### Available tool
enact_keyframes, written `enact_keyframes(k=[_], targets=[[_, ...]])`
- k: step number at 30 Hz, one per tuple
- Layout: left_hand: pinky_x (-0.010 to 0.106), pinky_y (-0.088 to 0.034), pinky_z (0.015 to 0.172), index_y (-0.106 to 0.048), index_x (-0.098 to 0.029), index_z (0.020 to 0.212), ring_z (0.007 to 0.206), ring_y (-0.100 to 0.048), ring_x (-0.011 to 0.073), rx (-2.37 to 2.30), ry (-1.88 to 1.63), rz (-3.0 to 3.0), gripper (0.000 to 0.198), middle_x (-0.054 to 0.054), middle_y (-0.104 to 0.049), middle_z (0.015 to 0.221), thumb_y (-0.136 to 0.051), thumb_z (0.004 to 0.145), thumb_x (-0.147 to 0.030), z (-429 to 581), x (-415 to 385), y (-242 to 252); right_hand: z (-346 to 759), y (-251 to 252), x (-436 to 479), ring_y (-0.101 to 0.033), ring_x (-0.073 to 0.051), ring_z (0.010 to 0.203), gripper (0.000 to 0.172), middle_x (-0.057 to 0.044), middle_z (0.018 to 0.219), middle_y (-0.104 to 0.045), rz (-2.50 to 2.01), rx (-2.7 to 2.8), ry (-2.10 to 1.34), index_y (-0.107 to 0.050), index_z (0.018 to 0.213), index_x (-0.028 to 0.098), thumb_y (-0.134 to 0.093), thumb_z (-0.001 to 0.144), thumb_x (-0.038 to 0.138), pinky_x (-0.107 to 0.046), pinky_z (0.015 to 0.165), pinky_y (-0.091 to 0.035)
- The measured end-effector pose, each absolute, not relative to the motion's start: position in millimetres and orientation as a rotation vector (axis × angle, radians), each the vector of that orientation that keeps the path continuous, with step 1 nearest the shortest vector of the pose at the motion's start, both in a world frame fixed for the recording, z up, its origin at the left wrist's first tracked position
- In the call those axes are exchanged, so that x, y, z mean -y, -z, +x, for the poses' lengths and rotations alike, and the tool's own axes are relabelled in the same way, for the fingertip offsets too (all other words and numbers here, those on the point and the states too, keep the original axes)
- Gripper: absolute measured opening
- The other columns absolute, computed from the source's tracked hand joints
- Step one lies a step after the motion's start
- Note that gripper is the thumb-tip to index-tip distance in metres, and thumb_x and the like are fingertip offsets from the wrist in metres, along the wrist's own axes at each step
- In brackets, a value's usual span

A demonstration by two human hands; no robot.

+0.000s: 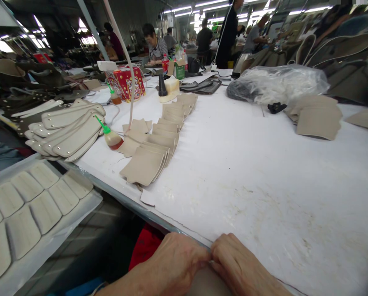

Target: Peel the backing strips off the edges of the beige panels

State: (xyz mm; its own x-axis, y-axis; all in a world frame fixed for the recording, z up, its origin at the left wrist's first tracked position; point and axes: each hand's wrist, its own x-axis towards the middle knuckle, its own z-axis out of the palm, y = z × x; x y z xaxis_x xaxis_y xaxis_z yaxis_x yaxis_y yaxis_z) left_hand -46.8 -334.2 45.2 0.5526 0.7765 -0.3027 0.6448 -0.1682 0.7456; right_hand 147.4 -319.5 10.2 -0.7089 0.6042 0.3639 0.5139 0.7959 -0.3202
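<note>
At the near table edge my left hand (179, 257) and my right hand (237, 261) meet, knuckles up and fingers curled. Both are closed on the edge of a beige leather piece (207, 283), most of which is hidden under them and cut off by the lower frame edge. Ahead and to the left, a fanned row of beige leather pieces (143, 164) lies on the white-covered table (221, 185). Beside that row a glue bottle (112, 139) with a green nozzle leans over, amber liquid inside.
Stitched straps with rivets (69, 135) are stacked at left. Pale panels lie on a lower tray (79, 203). Farther back stand a red patterned box (131, 82) and a second glue bottle (115, 98). A plastic bag (282, 82) and more leather pieces (318, 119) lie right. People work behind.
</note>
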Motion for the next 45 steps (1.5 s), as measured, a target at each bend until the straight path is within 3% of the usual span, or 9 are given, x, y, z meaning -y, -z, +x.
enact_keyframes(k=[4,6,9,16,22,28,34,38,45], targets=[[0.024,-0.031,0.055,-0.054,-0.019,0.065,0.058,-0.048,0.0137,-1.15,-0.129,1.923,0.03,0.0,-0.052,0.06,-0.044,0.092,-0.026,-46.2,333.9,-41.1,159.8,-35.1,320.3,-0.065,-0.017,0.074,0.016,0.002,0.08,-0.066,-0.935,2.571,-0.592,-0.049,0.087,0.025,-0.054,0.088,0.01,-0.026,0.069,-0.052],[0.025,-0.026,0.054,-0.043,-0.018,0.061,0.056,-0.041,0.0118,-1.164,-0.12,1.904,0.031,-0.002,-0.043,0.058,-0.044,0.092,-0.025,-46.0,333.5,-38.9,165.7,-41.0,320.7,-0.065,-0.018,0.082,0.019,0.0,0.088,-0.068,-0.975,2.558,-0.763,-0.054,0.096,0.025,-0.058,0.085,0.01,-0.028,0.075,-0.053],[0.027,-0.023,0.055,-0.037,-0.018,0.062,0.06,-0.04,0.0111,-1.169,-0.096,1.886,0.03,-0.004,-0.04,0.061,-0.046,0.09,-0.022,-45.6,332.8,-39.0,169.5,-42.8,320.7,-0.065,-0.018,0.086,0.02,0.001,0.091,-0.068,-1.01,2.539,-0.89,-0.059,0.095,0.025,-0.057,0.087,0.008,-0.028,0.076,-0.052],[0.027,-0.029,0.061,-0.041,-0.018,0.063,0.072,-0.053,0.0147,-1.2,-0.04,1.996,0.029,-0.002,-0.052,0.065,-0.049,0.091,-0.018,-47.6,334.7,-38.7,169.9,-49.7,318.7,-0.064,-0.015,0.081,0.018,0.003,0.085,-0.067,-1.044,2.49,-0.983,-0.061,0.087,0.025,-0.056,0.09,0.008,-0.025,0.075,-0.05],[0.027,-0.037,0.069,-0.059,-0.018,0.075,0.08,-0.059,0.0174,-1.175,-0.103,2.064,0.011,0.002,-0.066,0.08,-0.057,0.086,-0.015,-39.4,336.0,-31.6,169.9,-39.7,319.0,-0.06,-0.016,0.081,0.017,0.004,0.082,-0.066,-1.033,2.506,-1.025,-0.061,0.081,0.024,-0.061,0.09,0.009,-0.027,0.076,-0.046],[0.027,-0.036,0.065,-0.059,-0.016,0.07,0.072,-0.057,0.0161,-1.133,-0.287,2.089,0.02,0.002,-0.064,0.07,-0.055,0.089,-0.017,-35.0,338.1,-19.3,176.1,-34.8,317.9,-0.058,-0.016,0.083,0.02,0.005,0.082,-0.066,-0.988,2.569,-1.036,-0.058,0.08,0.023,-0.06,0.093,0.008,-0.034,0.082,-0.038],[0.026,-0.035,0.066,-0.058,-0.016,0.069,0.071,-0.055,0.0144,-1.175,-0.445,1.978,0.023,0.0,-0.058,0.067,-0.054,0.091,-0.015,-40.9,339.6,-18.8,193.2,-25.4,315.1,-0.053,-0.02,0.083,0.019,0.001,0.087,-0.065,-0.98,2.661,-0.926,-0.058,0.081,0.022,-0.055,0.096,0.01,-0.038,0.079,-0.034],[0.027,-0.038,0.068,-0.059,-0.016,0.069,0.072,-0.056,0.015,-1.227,-0.375,1.975,0.022,0.0,-0.061,0.069,-0.054,0.09,-0.012,-39.1,337.3,-23.8,194.3,-20.2,317.3,-0.051,-0.023,0.082,0.022,-0.003,0.088,-0.063,-1.004,2.774,-0.864,-0.058,0.08,0.019,-0.048,0.096,0.007,-0.041,0.08,-0.036],[0.031,-0.041,0.071,-0.065,-0.019,0.081,0.082,-0.06,0.0203,-1.144,-0.07,2.174,0.004,0.002,-0.07,0.082,-0.064,0.085,-0.018,-19.7,328.9,-29.0,185.7,-27.6,318.8,-0.054,-0.025,0.091,0.021,-0.007,0.098,-0.065,-0.953,2.795,-0.984,-0.061,0.09,0.018,-0.045,0.097,0.006,-0.041,0.086,-0.043]])
